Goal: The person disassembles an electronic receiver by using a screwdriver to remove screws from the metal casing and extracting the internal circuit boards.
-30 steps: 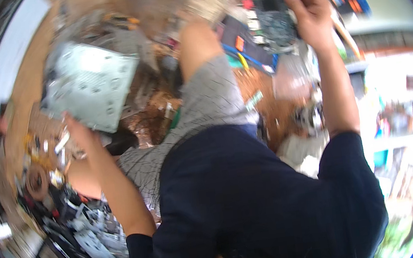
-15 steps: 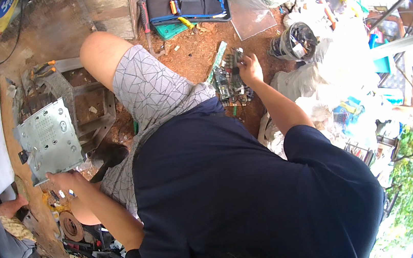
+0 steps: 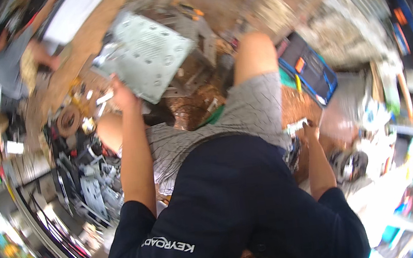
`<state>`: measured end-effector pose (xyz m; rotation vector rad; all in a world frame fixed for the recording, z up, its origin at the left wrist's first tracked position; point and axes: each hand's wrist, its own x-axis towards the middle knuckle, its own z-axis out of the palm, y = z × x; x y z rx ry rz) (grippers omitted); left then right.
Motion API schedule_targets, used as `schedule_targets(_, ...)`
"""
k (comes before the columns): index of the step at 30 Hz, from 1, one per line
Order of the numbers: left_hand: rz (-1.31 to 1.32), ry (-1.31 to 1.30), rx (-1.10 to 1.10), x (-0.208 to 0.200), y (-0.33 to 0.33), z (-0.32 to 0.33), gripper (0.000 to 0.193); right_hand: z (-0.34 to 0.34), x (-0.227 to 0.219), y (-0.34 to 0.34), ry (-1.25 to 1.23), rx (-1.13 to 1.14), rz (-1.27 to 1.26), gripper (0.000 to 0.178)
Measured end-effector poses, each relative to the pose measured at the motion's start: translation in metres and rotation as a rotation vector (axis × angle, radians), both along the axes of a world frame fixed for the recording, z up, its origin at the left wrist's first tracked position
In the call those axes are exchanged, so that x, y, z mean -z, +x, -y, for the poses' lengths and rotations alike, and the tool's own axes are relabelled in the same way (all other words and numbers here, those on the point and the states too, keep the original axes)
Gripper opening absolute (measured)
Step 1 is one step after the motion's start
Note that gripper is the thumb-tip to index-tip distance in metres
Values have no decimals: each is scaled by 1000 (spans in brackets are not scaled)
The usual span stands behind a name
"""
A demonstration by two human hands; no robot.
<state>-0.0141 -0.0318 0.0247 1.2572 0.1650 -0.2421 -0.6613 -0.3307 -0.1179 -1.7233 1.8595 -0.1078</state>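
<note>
My left hand is closed on the near edge of a silvery sheet-metal panel, with holes punched across its face. It is tilted above a grey metal frame. Off to the right, my right hand is low over the ground with its fingers drawn together; whatever they grip is small, dark and blurred. A pale green strip of circuit board lies against those fingers. Part of a pile of circuit boards shows between that hand and my shirt, the rest hidden.
A dark tool case with blue trim lies beyond my right knee. Orange-handled pliers rest behind the panel. Scrap metal is heaped at my left, near a brown ring. Another person is at the far left. A bucket stands right.
The whole view has swung round, so the panel now appears nearer the top middle and the tool case farther right. My left hand still grips the panel; my right hand is now by the green strip.
</note>
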Motion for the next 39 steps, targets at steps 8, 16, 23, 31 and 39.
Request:
schedule_targets(8,66,-170,-220,-60,54,-54,86,80,79,66,-47,-540,118,44)
schedule_targets(16,184,-397,-652,-66,24,-242,57,83,30,176,411,-335,129,46)
schedule_targets(23,-218,-434,-1115,76,-128,-348,74,67,16,231,507,-253,180,48)
schedule_targets(31,-217,-223,-1391,41,-144,-461,73,73,5,226,538,-71,315,52)
schedule_targets(39,-377,13,-1182,1,-2,-574,92,72,-10,170,588,199,559,55)
